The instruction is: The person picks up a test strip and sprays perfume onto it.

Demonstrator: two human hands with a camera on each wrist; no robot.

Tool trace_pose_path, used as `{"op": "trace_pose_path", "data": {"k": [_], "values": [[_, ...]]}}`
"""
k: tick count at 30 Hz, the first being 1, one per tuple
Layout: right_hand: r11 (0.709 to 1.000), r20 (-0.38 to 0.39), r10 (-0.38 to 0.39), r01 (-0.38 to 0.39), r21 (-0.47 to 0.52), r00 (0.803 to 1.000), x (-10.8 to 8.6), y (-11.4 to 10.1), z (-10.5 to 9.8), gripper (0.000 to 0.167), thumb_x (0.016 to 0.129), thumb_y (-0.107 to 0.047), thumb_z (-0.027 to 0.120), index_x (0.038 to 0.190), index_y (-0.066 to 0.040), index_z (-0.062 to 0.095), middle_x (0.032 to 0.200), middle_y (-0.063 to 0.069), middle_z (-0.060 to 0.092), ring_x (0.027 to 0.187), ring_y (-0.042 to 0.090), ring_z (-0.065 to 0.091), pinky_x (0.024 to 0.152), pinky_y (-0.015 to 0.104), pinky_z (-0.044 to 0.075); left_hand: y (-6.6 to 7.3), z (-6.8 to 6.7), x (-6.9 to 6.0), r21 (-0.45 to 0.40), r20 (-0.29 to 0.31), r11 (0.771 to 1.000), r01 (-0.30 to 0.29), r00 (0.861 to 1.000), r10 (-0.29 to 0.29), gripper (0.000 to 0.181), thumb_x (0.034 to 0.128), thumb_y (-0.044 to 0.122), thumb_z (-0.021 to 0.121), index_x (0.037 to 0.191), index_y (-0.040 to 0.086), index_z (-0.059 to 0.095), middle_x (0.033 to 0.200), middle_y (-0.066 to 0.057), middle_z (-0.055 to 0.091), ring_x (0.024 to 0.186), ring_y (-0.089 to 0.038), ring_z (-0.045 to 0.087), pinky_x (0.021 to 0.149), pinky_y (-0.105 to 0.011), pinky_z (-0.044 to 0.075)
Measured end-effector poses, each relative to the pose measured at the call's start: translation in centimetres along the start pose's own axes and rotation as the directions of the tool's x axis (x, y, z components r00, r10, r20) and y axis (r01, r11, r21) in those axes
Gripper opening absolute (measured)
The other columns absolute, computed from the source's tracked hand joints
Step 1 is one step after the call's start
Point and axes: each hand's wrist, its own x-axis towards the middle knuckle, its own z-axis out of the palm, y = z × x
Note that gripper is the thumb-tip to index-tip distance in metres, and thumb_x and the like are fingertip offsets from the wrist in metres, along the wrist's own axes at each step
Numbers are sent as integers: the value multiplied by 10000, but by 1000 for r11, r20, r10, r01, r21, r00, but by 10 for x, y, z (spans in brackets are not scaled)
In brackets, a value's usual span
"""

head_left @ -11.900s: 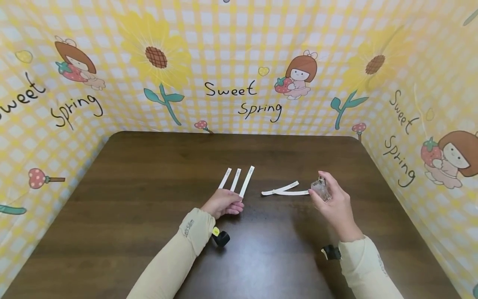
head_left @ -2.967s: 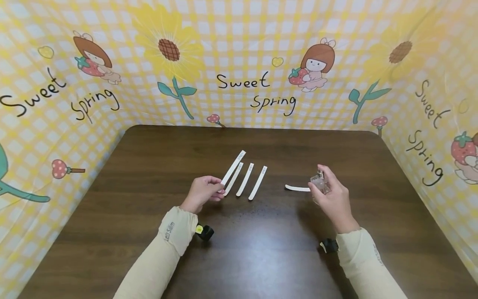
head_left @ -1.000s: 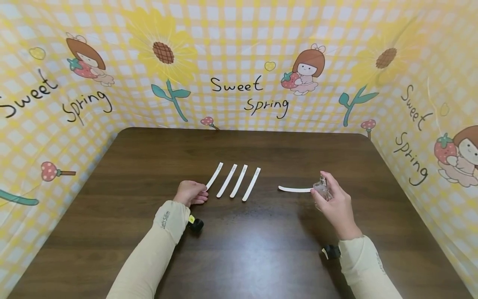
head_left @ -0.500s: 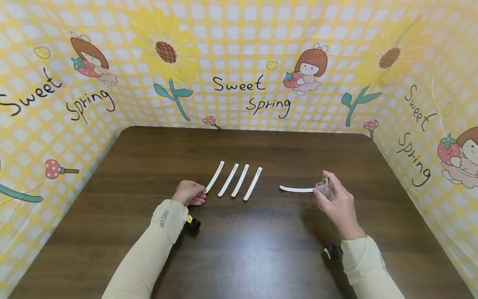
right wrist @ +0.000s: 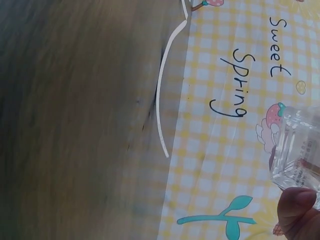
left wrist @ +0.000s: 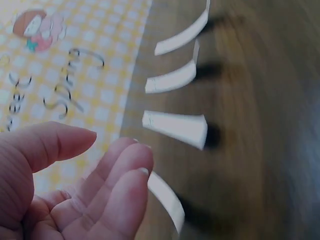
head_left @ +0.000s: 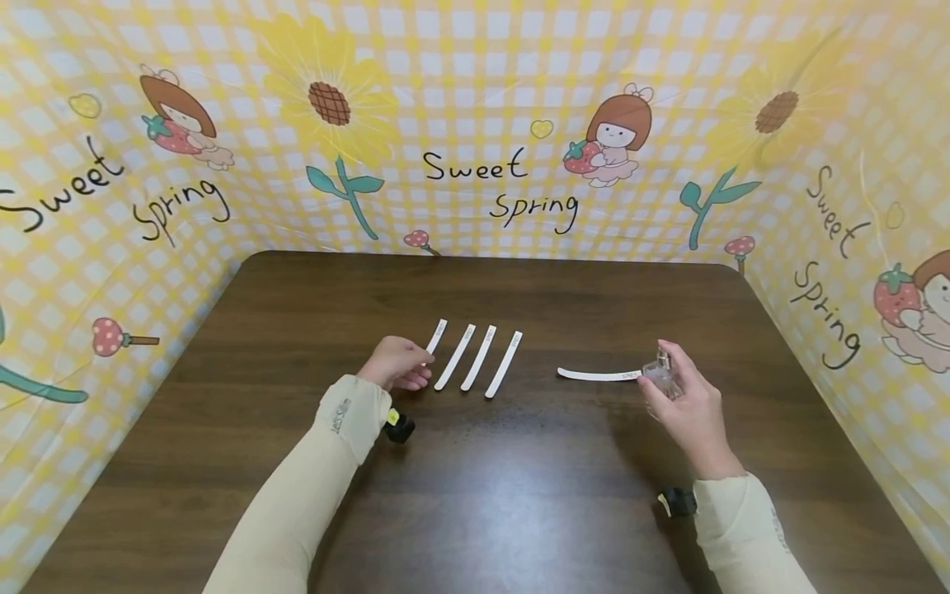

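In the head view my left hand (head_left: 399, 363) hovers over the leftmost white paper test strip (head_left: 437, 335), hiding its lower part. The left wrist view shows the thumb apart from the loosely bent fingers, with nothing between them. Several strips lie slanted side by side, the rightmost strip (head_left: 503, 365) nearest the table's middle. My right hand (head_left: 686, 408) grips a clear glass perfume bottle (head_left: 658, 378), a finger on its sprayer top. Left of the bottle lies a lone curved strip (head_left: 594, 375); its right end reaches the bottle's outline. Only part of the bottle (right wrist: 297, 150) shows in the right wrist view.
The dark wooden table (head_left: 475, 511) has small dark specks or droplets in front of the strips. A yellow checked cloth (head_left: 475, 99) with printed flowers and figures stands along the back and both sides.
The left hand has let go of the leftmost strip and shifted right and up. Earlier, two strips lay near the bottle; now one does. The right hand has moved slightly right with the bottle.
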Motion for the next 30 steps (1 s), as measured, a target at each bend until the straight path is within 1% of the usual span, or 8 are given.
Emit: {"op": "trace_pose_path", "data": {"k": [4, 9, 15, 17, 19, 22, 28, 30], "values": [[1000, 3, 2, -2, -28, 1000, -4, 6, -8, 565, 703, 15, 800, 1224, -18, 583, 846, 211, 669, 667, 309, 619, 623, 26, 378, 14, 27, 6, 49, 35, 997, -56, 998, 55, 241, 894, 44, 581, 1059, -132, 592, 623, -54, 595, 470, -71, 556, 461, -188, 518], [997, 25, 38, -37, -66, 999, -10, 15, -19, 552, 717, -6, 789, 1228, -39, 583, 919, 244, 674, 728, 367, 649, 627, 90, 408, 27, 63, 11, 106, 149, 987, -117, 984, 101, 219, 905, 57, 596, 1044, -112, 611, 687, -107, 635, 494, -84, 570, 481, -194, 529], [990, 22, 110, -108, -94, 994, -13, 23, -31, 559, 737, -24, 782, 1253, -48, 567, 922, 260, 668, 744, 393, 651, 641, 9, 346, 36, 86, 18, 149, 222, 972, -180, 964, 144, 194, 910, 70, 593, 1032, -75, 631, 770, -156, 664, 535, -91, 580, 506, -200, 540], [985, 33, 148, -144, -94, 988, -14, 23, -36, 564, 753, -22, 773, 1271, -47, 551, 938, 278, 658, 774, 428, 647, 695, 95, 476, 38, 92, 20, 150, 230, 970, -191, 961, 153, 206, 909, 75, 594, 1044, -76, 633, 804, -177, 674, 538, -89, 585, 521, -206, 549], [981, 41, 172, -167, -100, 984, -15, 24, -40, 567, 764, -18, 765, 1284, -45, 540, 953, 293, 649, 792, 449, 641, 712, 292, 570, 41, 98, 20, 142, 231, 972, -187, 961, 151, 206, 905, 76, 600, 1051, -67, 633, 846, -202, 683, 531, -87, 585, 517, -201, 547], [974, 48, 197, -190, -124, 979, -17, 26, -46, 571, 770, -28, 765, 1292, -53, 535, 966, 299, 650, 814, 452, 642, 697, 486, 552, 44, 110, 22, 145, 231, 972, -183, 962, 146, 190, 902, 65, 602, 1043, -57, 641, 845, -205, 686, 509, -93, 580, 497, -200, 537], [969, 21, 197, -192, -157, 980, -23, 32, -58, 576, 745, -35, 782, 1275, -63, 559, 956, 299, 658, 814, 444, 645, 648, 43, 374, 45, 132, 37, 281, 276, 933, -227, 950, 148, 122, 880, 76, 636, 938, -26, 670, 717, -152, 675, 506, -149, 622, 515, -256, 566], [969, 3, 194, -191, -155, 981, -26, 34, -62, 581, 732, -19, 784, 1268, -58, 564, 942, 302, 656, 806, 431, 645, 651, 28, 366, 48, 138, 41, 328, 269, 919, -218, 954, 131, 110, 876, 80, 644, 917, -19, 669, 685, -137, 666, 523, -180, 642, 526, -272, 573]]}}
